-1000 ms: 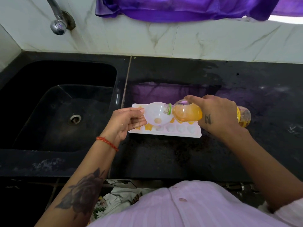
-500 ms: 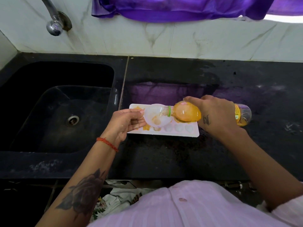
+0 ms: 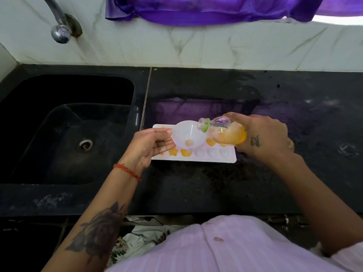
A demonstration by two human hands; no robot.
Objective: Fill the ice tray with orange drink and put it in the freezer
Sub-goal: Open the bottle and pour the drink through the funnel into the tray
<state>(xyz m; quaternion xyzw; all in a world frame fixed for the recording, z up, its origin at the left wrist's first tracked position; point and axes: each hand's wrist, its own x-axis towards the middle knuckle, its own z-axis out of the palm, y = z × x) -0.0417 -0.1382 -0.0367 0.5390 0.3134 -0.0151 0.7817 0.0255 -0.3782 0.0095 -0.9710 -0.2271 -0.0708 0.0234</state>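
A white ice tray lies on the black counter. Several of its left cells hold orange drink; the front right cells look pale. My left hand holds a white funnel over the tray's left part, with a little orange at its neck. My right hand grips a clear bottle of orange drink. The bottle lies nearly level, its open green-ringed mouth over the funnel's rim, and the drink sits back in its body. No stream shows.
A black sink with a drain lies left of the tray, under a chrome tap. White marble tiles back the counter, and a purple cloth hangs above. My pale shirt fills the bottom of the view.
The bottle has tipped back, mouth raised, so the drink has run from its neck into its body. The funnel has drained to a small orange spot. Both hands stay over the tray.
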